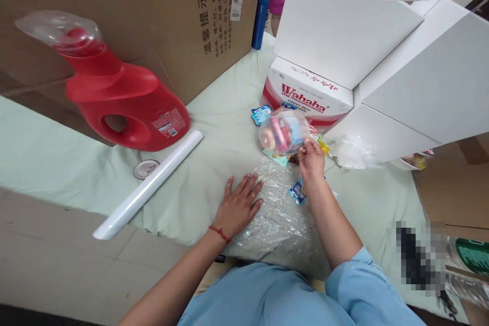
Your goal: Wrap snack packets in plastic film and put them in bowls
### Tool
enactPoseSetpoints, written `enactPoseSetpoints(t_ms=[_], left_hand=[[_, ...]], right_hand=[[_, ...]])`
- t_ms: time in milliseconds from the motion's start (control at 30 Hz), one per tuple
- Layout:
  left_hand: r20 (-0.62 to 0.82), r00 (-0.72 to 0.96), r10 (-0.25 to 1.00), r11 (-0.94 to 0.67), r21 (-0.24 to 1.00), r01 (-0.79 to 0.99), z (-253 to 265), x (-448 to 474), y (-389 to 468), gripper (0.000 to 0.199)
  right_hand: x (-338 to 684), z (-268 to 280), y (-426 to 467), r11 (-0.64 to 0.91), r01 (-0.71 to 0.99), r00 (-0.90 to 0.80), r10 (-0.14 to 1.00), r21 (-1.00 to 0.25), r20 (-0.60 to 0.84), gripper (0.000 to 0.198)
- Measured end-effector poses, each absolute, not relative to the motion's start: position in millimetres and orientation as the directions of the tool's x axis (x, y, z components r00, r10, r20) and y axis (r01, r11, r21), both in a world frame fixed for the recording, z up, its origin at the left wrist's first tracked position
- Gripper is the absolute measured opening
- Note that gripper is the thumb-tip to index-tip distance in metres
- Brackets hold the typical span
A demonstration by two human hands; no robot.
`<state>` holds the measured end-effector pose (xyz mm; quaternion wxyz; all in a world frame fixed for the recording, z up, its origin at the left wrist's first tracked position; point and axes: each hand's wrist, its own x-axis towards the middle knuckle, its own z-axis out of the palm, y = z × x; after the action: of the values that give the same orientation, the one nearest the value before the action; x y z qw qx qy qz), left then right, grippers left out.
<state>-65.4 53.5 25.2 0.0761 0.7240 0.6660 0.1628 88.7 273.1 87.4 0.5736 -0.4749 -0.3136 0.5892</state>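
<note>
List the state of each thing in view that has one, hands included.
Left hand: open, palm down, fingers spread
Right hand: closed on the clear container
Clear container: filled, held; blurred, lid unclear
Plastic film: spread out, wrinkled
Red bottle: standing, clear cap over its neck
White roll: lying down
Cardboard box: standing, top out of view

Light-blue top (pixel 263 293), red cord bracelet (pixel 220 234), gold-coloured ring (pixel 253 195)
</note>
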Motion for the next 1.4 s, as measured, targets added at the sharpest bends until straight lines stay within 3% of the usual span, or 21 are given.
enactPoseSetpoints(t_ms=[67,267,500,633,733,767,833,900,967,1067,1133,1233,1300,1400], left_hand=[[0.126,0.058,0.990,-0.096,0.318,0.943,24.1,-65.1,53.4,0.052],[0.109,0.062,0.992,-0.088,0.253,0.964,24.6,-63.2,54.6,0.051],[0.075,0.078,0.994,-0.089,0.166,0.982,25.8,-61.1,56.9,0.053],[0.054,0.097,0.994,-0.104,0.154,0.983,24.7,-62.9,56.5,0.057],[0.043,0.103,0.994,-0.109,0.159,0.981,22.7,-63.2,56.5,0.059],[0.044,0.100,0.994,-0.105,0.159,0.982,21.9,-63.0,56.6,0.059],[0.045,0.092,0.995,-0.098,0.161,0.982,20.6,-62.6,56.9,0.060],[0.042,0.090,0.995,-0.095,0.166,0.981,19.8,-62.5,56.7,0.060],[0.033,0.092,0.995,-0.097,0.172,0.980,19.8,-62.4,55.3,0.060],[0.022,0.083,0.996,-0.085,0.168,0.982,20.5,-60.0,49.3,0.060],[0.023,0.060,0.998,-0.063,0.161,0.985,20.9,-56.1,43.5,0.059],[0.029,0.017,0.999,-0.021,0.145,0.989,21.4,-48.9,35.9,0.058],[0.032,0.000,0.999,-0.004,0.132,0.991,22.0,-45.4,33.2,0.058],[0.028,-0.001,1.000,-0.003,0.121,0.993,23.0,-43.6,31.2,0.057]], right_hand=[[104.7,85.7,290.4,-0.237,-0.506,0.127,0.930,-0.829,-0.344,0.022],[128.7,95.9,305.7,-0.300,-0.602,0.023,0.920,-0.740,-0.392,0.037],[146.5,140.5,308.9,-0.244,-0.740,-0.058,0.952,-0.627,-0.301,0.026],[227.4,159.6,285.2,-0.014,-0.739,0.064,0.994,-0.674,-0.091,0.022],[307.4,153.1,242.2,0.315,-0.444,0.368,0.918,-0.839,0.149,0.035],[331.8,146.8,224.8,0.370,-0.251,0.456,0.861,-0.894,0.228,0.035],[373.0,129.7,189.8,0.315,0.215,0.545,0.747,-0.924,0.381,0.032],[402.8,109.8,159.4,0.152,0.634,0.448,0.727,-0.758,0.521,0.030],[421.4,92.0,138.3,0.092,0.840,0.273,0.781,-0.535,0.562,0.029],[429.0,78.1,125.3,0.093,0.910,0.119,0.875,-0.404,0.469,0.028],[420.3,78.9,125.7,0.065,0.917,0.111,0.906,-0.394,0.409,0.034],[387.9,86.1,133.7,0.100,0.911,0.101,0.887,-0.401,0.451,0.048],[358.1,86.9,142.7,0.279,0.878,-0.097,0.899,-0.388,0.427,0.051],[318.1,77.9,158.0,0.589,0.715,-0.565,0.804,-0.376,0.185,0.065]])
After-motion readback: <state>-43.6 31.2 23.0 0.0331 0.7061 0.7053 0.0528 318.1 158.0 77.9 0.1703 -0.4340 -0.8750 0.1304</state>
